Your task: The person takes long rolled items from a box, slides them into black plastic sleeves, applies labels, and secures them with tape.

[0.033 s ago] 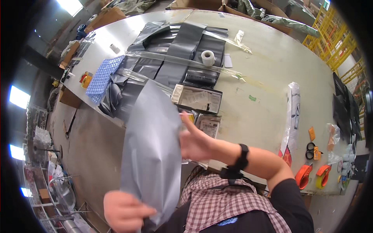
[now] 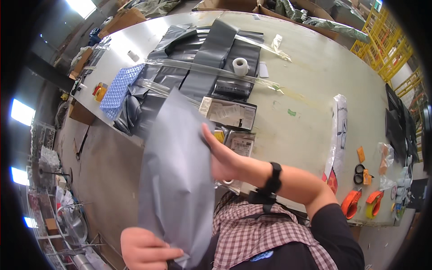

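Observation:
A large grey plastic mailing bag [image 2: 180, 175] stands nearly upright in front of me, slightly bulged. At its lower end, my left hand [image 2: 146, 249] is closed, pinching the edge between thumb and fingers. My right hand [image 2: 225, 159] grips the bag's right edge, thumb up along the side; its fingers are hidden behind the plastic. A dark band with a small device circles my right wrist. Just beyond the right hand, an open box [image 2: 228, 113] holds labelled packets, and more labelled packets [image 2: 242, 145] in clear wrap lie nearer.
Dark grey bags [image 2: 209, 51] are spread under clear tape strips on the pale table [image 2: 306, 148]. A white roll [image 2: 240, 66] and blue bubble wrap [image 2: 121, 92] lie there. At right are a printed plastic package [image 2: 338, 135], black-handled scissors [image 2: 358, 174] and orange tape rolls [image 2: 351, 204].
My right hand has come up against the bag's edge, its thumb shifting slightly left and up. The bag's lower part has spread a little wider. My left hand keeps its pinch.

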`<state>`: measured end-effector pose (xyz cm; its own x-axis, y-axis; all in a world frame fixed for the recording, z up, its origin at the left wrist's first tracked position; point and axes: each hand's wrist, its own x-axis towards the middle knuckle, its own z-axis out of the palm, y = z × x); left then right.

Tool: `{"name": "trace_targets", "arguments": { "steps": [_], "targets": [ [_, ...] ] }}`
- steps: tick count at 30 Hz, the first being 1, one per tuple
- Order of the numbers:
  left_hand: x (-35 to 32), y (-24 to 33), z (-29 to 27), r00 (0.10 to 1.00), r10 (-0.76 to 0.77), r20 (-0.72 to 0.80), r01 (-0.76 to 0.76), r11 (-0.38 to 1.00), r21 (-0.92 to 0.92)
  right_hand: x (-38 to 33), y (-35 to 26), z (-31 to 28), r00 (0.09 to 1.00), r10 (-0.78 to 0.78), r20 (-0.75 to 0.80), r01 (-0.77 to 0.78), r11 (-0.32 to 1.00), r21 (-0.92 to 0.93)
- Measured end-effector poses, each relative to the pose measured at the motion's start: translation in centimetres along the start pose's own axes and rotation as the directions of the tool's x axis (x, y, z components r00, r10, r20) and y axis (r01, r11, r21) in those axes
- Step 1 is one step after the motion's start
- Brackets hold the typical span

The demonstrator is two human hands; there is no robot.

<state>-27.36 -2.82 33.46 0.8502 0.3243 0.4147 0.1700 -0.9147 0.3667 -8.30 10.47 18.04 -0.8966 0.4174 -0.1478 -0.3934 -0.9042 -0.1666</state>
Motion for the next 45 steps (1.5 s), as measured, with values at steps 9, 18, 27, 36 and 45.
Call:
{"name": "trace_targets", "arguments": {
  "steps": [9,18,27,36,45],
  "targets": [
    [4.7,-4.5,15.6,0.894,-0.366,-0.26,0.428,0.868,0.251,-10.2,-18.1,-4.2,0.253,-0.966,0.046,0.194,0.004,-0.981],
    [12.9,-13.6,38.4,0.989,0.087,0.119,-0.099,0.991,0.093,-32.9,-12.4,-17.1,0.081,-0.984,-0.156,-0.95,-0.029,-0.311],
    [24.5,-14.8,40.0,0.941,-0.167,0.295,0.249,0.931,-0.267,-38.7,3.1,-18.0,-0.096,-0.891,-0.444,-0.448,0.437,-0.78],
    [24.9,-16.7,45.0,0.87,-0.028,0.491,-0.107,0.964,0.244,-42.3,11.7,-16.0,0.238,-0.788,-0.568,0.524,0.597,-0.607],
    [24.5,-20.3,42.0,0.856,-0.365,0.365,0.045,0.757,0.652,-43.6,24.9,-10.6,0.412,-0.451,-0.792,0.503,0.837,-0.215]
  ]
}}
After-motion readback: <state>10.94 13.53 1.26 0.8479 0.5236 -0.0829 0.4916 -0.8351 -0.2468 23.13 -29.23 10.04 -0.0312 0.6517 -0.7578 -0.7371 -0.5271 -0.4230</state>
